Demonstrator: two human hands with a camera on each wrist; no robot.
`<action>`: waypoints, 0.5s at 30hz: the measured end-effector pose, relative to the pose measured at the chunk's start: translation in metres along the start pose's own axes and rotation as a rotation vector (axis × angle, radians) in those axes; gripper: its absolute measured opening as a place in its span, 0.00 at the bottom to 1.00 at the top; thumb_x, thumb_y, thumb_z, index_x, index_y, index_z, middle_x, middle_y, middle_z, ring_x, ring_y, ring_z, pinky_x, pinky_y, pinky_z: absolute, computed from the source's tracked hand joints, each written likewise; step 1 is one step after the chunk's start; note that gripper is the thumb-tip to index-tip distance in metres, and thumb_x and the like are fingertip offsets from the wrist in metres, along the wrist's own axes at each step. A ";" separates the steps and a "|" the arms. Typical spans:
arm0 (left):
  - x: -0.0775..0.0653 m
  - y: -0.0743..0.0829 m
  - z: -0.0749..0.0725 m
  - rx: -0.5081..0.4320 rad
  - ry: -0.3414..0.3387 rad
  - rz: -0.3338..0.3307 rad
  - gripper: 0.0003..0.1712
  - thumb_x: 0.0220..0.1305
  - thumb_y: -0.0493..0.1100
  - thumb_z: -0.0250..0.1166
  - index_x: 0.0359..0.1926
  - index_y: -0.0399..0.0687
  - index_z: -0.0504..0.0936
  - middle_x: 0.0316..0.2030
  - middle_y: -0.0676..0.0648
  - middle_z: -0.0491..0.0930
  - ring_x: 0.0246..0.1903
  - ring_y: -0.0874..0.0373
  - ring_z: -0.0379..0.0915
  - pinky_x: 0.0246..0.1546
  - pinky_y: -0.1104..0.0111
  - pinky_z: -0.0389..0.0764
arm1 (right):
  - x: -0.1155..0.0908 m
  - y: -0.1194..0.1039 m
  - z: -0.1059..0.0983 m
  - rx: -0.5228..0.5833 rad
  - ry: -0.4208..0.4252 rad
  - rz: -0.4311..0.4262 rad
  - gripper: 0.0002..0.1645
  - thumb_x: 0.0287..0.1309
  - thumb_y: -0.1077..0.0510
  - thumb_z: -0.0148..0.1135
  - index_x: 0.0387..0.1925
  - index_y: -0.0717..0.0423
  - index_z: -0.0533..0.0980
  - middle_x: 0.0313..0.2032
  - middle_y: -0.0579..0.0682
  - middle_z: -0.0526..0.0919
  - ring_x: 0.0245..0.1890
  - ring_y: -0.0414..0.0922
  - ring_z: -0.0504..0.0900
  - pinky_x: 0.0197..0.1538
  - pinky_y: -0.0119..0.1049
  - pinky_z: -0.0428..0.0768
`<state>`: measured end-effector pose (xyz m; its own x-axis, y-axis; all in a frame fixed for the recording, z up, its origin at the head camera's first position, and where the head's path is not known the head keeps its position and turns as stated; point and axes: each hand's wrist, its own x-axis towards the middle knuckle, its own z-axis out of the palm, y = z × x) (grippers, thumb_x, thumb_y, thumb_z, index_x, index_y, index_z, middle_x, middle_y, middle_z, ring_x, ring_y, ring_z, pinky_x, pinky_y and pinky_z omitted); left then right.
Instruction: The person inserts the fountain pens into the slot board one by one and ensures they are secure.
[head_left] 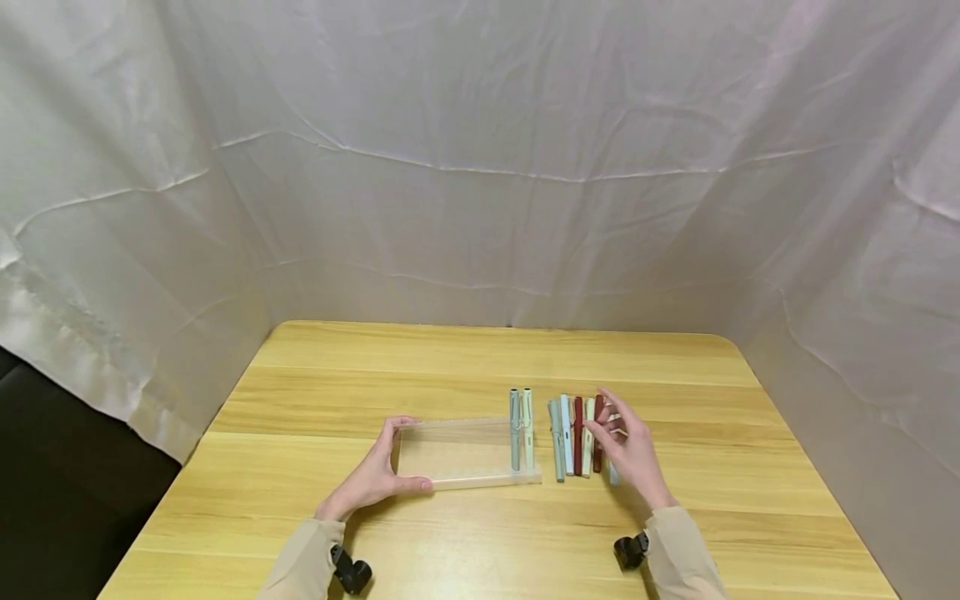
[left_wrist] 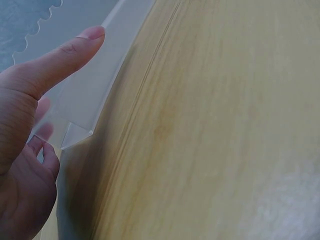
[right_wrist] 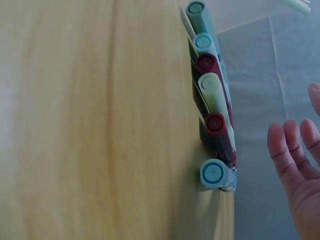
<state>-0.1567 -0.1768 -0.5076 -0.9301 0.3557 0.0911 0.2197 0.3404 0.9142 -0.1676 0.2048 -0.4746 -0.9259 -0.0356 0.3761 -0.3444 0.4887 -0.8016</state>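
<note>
From the head view I saw a clear plastic pen tray (head_left: 461,454) on the wood-grain table (head_left: 480,533), with just two pens in it: a grey-blue pen (head_left: 515,442) and a pale green pen (head_left: 528,442), side by side across its right end, their far ends reaching past its back edge. The rest of the tray, toward the left, was bare. The person's left hand (head_left: 375,475) gripped that left end, thumb along the near edge and fingers round toward the back. Just beyond the tray's right end a loose row lay on the table: a grey-green pen (head_left: 557,442), a light blue pen (head_left: 567,437), a dark red pen (head_left: 578,442), a pale cream-green pen (head_left: 588,454), a second dark red pen (head_left: 597,458) and, partly covered by the right hand (head_left: 636,450), another light blue one (head_left: 615,475). The left wrist view gave what the head view could not: the tray's scalloped edge (left_wrist: 29,37) and its angled corner, with fingertips showing through the clear plastic below the thumb. In the right wrist view the six loose pens showed end-on, the last light blue one set slightly apart with its clip visible; the right hand's fingers, loosely bent and spread from the thumb, were clear of the pens and had hold of nothing that I could see.
</note>
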 end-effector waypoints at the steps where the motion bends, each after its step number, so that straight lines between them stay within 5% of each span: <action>1: 0.000 0.000 0.000 0.000 0.000 0.000 0.53 0.33 0.42 0.76 0.60 0.43 0.54 0.62 0.41 0.57 0.65 0.45 0.46 0.65 0.44 0.44 | 0.000 0.001 -0.001 0.004 -0.003 0.017 0.34 0.49 0.67 0.61 0.59 0.59 0.62 0.31 0.57 0.74 0.26 0.45 0.76 0.29 0.29 0.80; 8: 0.000 0.000 0.000 0.002 -0.001 -0.001 0.53 0.33 0.42 0.76 0.60 0.44 0.54 0.61 0.42 0.57 0.65 0.44 0.46 0.65 0.43 0.44 | 0.003 0.032 -0.009 0.059 -0.058 0.151 0.35 0.53 0.59 0.60 0.62 0.50 0.59 0.37 0.58 0.71 0.29 0.46 0.76 0.29 0.31 0.81; 15: 0.000 0.001 0.000 0.001 0.002 0.005 0.53 0.33 0.42 0.76 0.60 0.44 0.54 0.61 0.42 0.57 0.65 0.44 0.46 0.65 0.43 0.44 | 0.005 0.053 -0.016 0.042 -0.078 0.189 0.36 0.54 0.56 0.58 0.63 0.48 0.57 0.40 0.59 0.70 0.31 0.48 0.78 0.32 0.34 0.82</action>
<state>-0.1562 -0.1763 -0.5071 -0.9296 0.3558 0.0963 0.2247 0.3398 0.9133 -0.1880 0.2443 -0.5083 -0.9833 -0.0150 0.1816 -0.1684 0.4563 -0.8738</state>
